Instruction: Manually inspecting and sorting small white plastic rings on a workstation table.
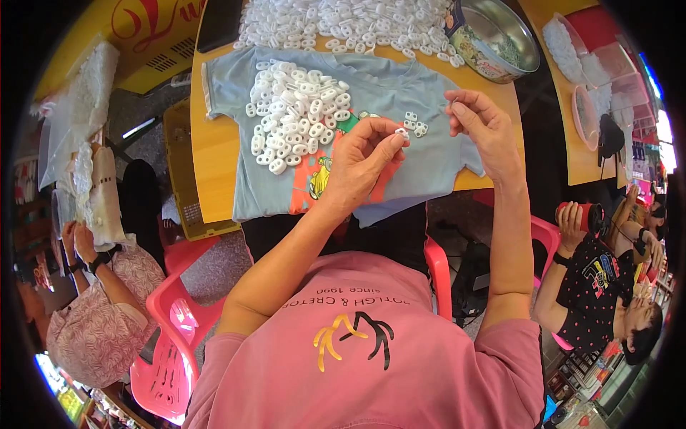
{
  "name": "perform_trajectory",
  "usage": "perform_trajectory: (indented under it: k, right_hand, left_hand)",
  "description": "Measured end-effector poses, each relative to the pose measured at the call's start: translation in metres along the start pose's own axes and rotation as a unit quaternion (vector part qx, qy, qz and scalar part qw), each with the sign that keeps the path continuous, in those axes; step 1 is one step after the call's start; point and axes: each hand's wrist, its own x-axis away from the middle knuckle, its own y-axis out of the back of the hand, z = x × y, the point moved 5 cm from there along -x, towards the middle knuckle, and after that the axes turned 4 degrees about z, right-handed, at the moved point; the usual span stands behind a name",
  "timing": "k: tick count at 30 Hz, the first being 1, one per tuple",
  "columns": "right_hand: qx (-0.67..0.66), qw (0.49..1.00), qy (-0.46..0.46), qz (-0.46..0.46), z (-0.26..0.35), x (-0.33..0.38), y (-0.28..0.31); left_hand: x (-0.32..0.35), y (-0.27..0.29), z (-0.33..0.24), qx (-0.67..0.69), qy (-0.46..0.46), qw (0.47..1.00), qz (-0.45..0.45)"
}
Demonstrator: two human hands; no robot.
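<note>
Between the thumb and forefinger of my left hand (364,161) is a small white two-hole plastic piece (402,134). To its right, my right hand (486,129) is raised with thumb and forefinger pinched together; a tiny thing may be at the tips, too small to name. A few finished-looking white pieces (415,124) lie in a little group on the grey-blue T-shirt (429,171), between my two hands. Left of them, a heap of white two-hole pieces (293,114) rests on the same shirt, which is spread over the table.
At the far side of the wooden table (214,179) spreads a bigger pile of white pieces (343,21). A round open tin (500,43) with small bits inside stands at the far right. People sit on both sides; pink chairs (175,343) and a yellow crate (189,207) are close by.
</note>
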Motion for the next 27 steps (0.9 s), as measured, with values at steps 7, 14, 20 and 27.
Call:
perform_trajectory:
  k: [7, 14, 20, 27]
  right_hand:
    - [-0.113, 0.993, 0.007, 0.022, -0.001, 0.004, -0.016]
    - [-0.177, 0.984, 0.017, -0.01, -0.003, 0.004, -0.006]
    - [-0.14, 0.988, 0.005, -0.061, -0.005, 0.004, 0.001]
    - [-0.083, 0.992, 0.01, -0.096, -0.01, 0.003, 0.015]
  left_hand:
    - [-0.001, 0.002, 0.001, 0.032, 0.001, 0.999, -0.008]
    - [-0.001, 0.001, 0.001, 0.028, -0.002, 1.0, -0.006]
    - [-0.001, 0.0, 0.001, 0.035, -0.005, 0.999, -0.009]
    - [-0.002, 0.0, 0.001, 0.033, -0.006, 0.999, 0.003]
